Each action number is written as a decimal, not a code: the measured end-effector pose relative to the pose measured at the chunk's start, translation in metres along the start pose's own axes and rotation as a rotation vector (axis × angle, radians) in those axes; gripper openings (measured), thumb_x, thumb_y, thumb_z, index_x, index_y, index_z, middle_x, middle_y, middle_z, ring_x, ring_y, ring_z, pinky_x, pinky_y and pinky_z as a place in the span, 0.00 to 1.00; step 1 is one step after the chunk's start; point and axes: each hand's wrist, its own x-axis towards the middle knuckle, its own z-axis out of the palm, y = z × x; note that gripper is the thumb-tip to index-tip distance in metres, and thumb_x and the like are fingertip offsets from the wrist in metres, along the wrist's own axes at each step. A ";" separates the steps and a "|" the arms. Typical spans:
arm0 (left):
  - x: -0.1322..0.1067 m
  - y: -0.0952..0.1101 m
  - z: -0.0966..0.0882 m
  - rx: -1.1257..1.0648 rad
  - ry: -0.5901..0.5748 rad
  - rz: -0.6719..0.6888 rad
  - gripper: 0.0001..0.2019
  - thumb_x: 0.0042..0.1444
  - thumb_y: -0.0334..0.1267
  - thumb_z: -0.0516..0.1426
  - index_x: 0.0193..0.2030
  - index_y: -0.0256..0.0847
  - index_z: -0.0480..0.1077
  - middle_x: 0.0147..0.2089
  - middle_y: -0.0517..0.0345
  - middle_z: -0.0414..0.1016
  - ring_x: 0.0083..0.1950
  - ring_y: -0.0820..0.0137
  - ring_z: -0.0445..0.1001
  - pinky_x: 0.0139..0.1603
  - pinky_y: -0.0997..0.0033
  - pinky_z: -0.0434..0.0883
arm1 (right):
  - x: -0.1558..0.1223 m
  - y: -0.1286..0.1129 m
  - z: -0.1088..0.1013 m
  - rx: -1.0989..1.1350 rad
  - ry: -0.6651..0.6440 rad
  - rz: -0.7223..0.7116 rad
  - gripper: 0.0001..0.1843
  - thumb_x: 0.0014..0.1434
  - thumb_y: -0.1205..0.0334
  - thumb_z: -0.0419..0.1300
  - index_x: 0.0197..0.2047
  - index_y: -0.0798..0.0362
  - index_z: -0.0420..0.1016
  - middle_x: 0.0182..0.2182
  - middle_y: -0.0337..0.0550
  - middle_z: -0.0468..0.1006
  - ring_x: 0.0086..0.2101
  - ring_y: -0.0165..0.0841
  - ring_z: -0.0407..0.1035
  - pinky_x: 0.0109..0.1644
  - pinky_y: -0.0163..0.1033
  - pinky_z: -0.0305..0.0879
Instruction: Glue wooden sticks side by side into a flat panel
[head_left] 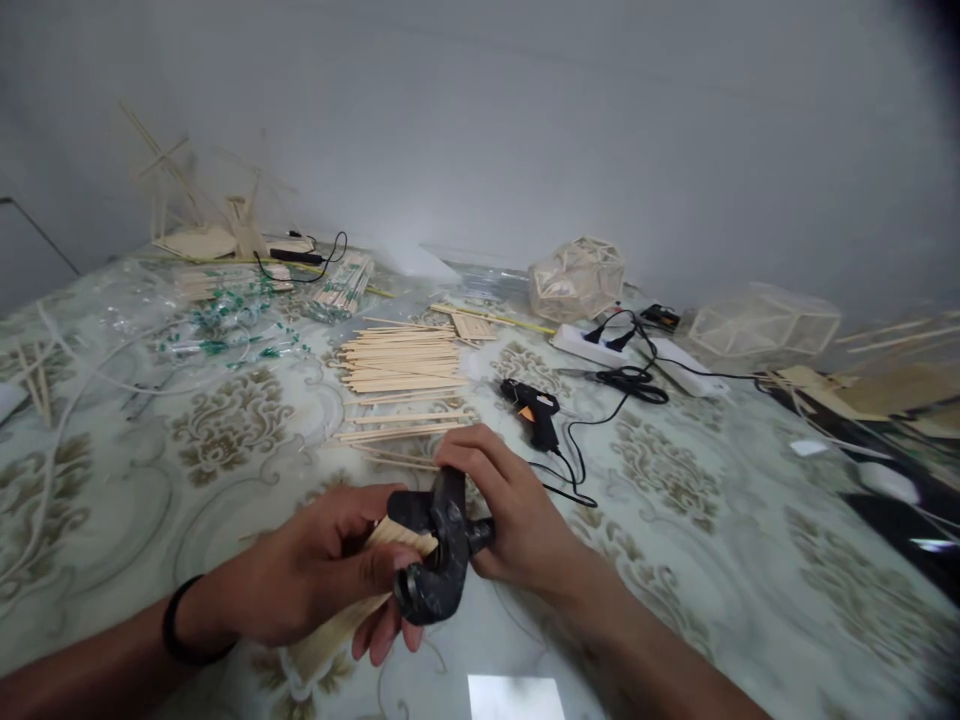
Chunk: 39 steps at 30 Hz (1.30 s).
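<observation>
My left hand [322, 575] is closed around a flat bundle of thin wooden sticks [352, 615] that points toward me. My right hand [510, 515] grips a black cutting plier [439, 555], its jaws set over the far end of the bundle. Both hands meet low in the middle of the view, above the patterned table cover [712, 560]. A black band sits on my left wrist [176, 625].
A pile of loose wooden sticks [401, 365] lies just beyond my hands. A black glue gun [534, 410] with its cord rests to the right of it, near a white power strip [600, 347]. Stick-frame models [577, 278] stand by the wall; green-marked packets [225, 320] lie far left.
</observation>
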 end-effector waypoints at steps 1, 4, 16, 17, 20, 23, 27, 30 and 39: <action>0.000 0.000 0.000 -0.005 -0.005 -0.007 0.24 0.70 0.61 0.58 0.39 0.40 0.76 0.32 0.55 0.79 0.26 0.74 0.72 0.26 0.77 0.68 | 0.000 0.000 0.000 -0.008 0.001 0.000 0.27 0.57 0.71 0.57 0.59 0.46 0.65 0.48 0.51 0.76 0.45 0.44 0.75 0.47 0.48 0.77; 0.000 -0.002 0.000 -0.020 -0.020 -0.010 0.26 0.70 0.62 0.57 0.37 0.39 0.76 0.31 0.54 0.79 0.25 0.75 0.72 0.25 0.78 0.67 | -0.001 0.000 0.001 -0.039 0.006 -0.003 0.28 0.55 0.71 0.58 0.58 0.45 0.66 0.47 0.50 0.76 0.44 0.44 0.75 0.45 0.48 0.76; 0.003 -0.002 0.005 -0.083 0.008 0.038 0.23 0.71 0.62 0.58 0.41 0.41 0.69 0.33 0.55 0.81 0.24 0.75 0.74 0.22 0.79 0.63 | -0.003 -0.003 0.000 -0.135 0.019 0.011 0.18 0.54 0.69 0.60 0.47 0.45 0.71 0.41 0.46 0.75 0.38 0.41 0.72 0.40 0.44 0.70; 0.003 -0.002 0.004 -0.059 0.020 0.046 0.23 0.71 0.61 0.57 0.40 0.41 0.70 0.32 0.55 0.81 0.24 0.75 0.74 0.22 0.79 0.62 | -0.003 -0.003 0.001 -0.136 0.018 0.020 0.16 0.54 0.69 0.60 0.46 0.46 0.71 0.39 0.46 0.75 0.37 0.40 0.71 0.39 0.44 0.69; 0.001 -0.002 0.002 0.016 0.028 0.067 0.24 0.73 0.60 0.55 0.39 0.39 0.74 0.28 0.56 0.79 0.22 0.76 0.70 0.23 0.77 0.61 | -0.003 -0.003 0.000 -0.133 0.010 0.036 0.10 0.56 0.69 0.60 0.41 0.47 0.71 0.37 0.44 0.74 0.33 0.37 0.68 0.35 0.41 0.65; -0.002 0.002 0.001 0.037 0.041 0.054 0.25 0.72 0.61 0.57 0.39 0.39 0.75 0.28 0.55 0.78 0.22 0.76 0.69 0.24 0.76 0.61 | -0.003 -0.003 0.000 -0.132 0.001 0.031 0.05 0.59 0.68 0.60 0.36 0.47 0.71 0.31 0.39 0.71 0.28 0.34 0.64 0.31 0.39 0.59; -0.003 0.005 0.003 0.033 0.082 0.048 0.24 0.71 0.60 0.58 0.36 0.39 0.74 0.30 0.53 0.81 0.24 0.74 0.74 0.24 0.76 0.63 | -0.004 -0.002 -0.002 -0.132 0.032 0.042 0.09 0.62 0.67 0.60 0.32 0.47 0.67 0.26 0.36 0.67 0.24 0.31 0.60 0.27 0.40 0.51; 0.001 0.002 0.004 0.047 0.134 0.054 0.22 0.72 0.56 0.58 0.38 0.37 0.76 0.28 0.56 0.78 0.24 0.74 0.74 0.23 0.78 0.64 | -0.004 -0.001 -0.005 -0.099 0.088 0.098 0.07 0.59 0.69 0.59 0.36 0.46 0.67 0.29 0.37 0.70 0.27 0.34 0.66 0.28 0.39 0.58; -0.004 0.013 0.003 0.534 0.375 0.236 0.19 0.73 0.52 0.58 0.38 0.41 0.82 0.31 0.56 0.82 0.29 0.71 0.77 0.32 0.74 0.73 | -0.002 -0.007 -0.012 -0.061 0.050 0.114 0.27 0.50 0.70 0.60 0.54 0.46 0.69 0.45 0.50 0.78 0.44 0.46 0.77 0.45 0.49 0.76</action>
